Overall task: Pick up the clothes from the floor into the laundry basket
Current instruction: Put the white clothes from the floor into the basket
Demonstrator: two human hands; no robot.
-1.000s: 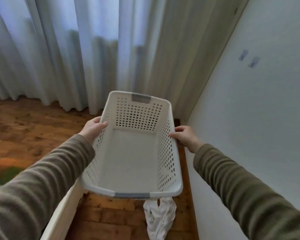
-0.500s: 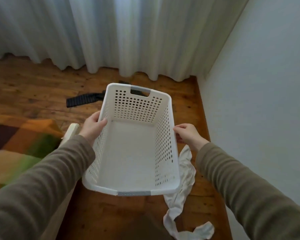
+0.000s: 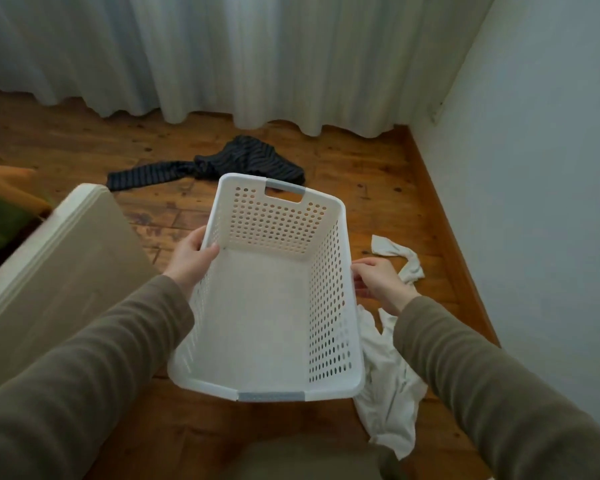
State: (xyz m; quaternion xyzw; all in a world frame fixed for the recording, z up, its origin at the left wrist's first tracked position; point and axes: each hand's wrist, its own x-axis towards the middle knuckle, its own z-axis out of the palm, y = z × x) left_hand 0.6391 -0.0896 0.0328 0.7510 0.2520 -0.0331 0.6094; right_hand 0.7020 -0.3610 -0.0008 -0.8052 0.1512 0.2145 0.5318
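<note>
I hold a white perforated laundry basket point(image 3: 340, 216) above the wooden floor, with nothing inside it. My left hand point(image 3: 191, 259) grips its left rim and my right hand point(image 3: 378, 284) grips its right rim. A white garment point(image 3: 390, 393) lies crumpled on the floor just right of the basket, partly hidden by my right arm, with one end point(image 3: 400, 258) stretching past my right hand. A dark striped garment point(image 3: 222, 166) lies on the floor beyond the basket's far end, near the curtain.
White curtains point(image 3: 222, 64) hang across the back. A pale wall point(image 3: 541, 202) with a wooden skirting board runs along the right. A cream-coloured piece of furniture point(image 3: 59, 261) stands at my left, with a green and orange rug point(image 3: 0, 209) behind it.
The view has tilted down and the basket has come lower over the floor. The striped garment and more of the white garment have come into sight.
</note>
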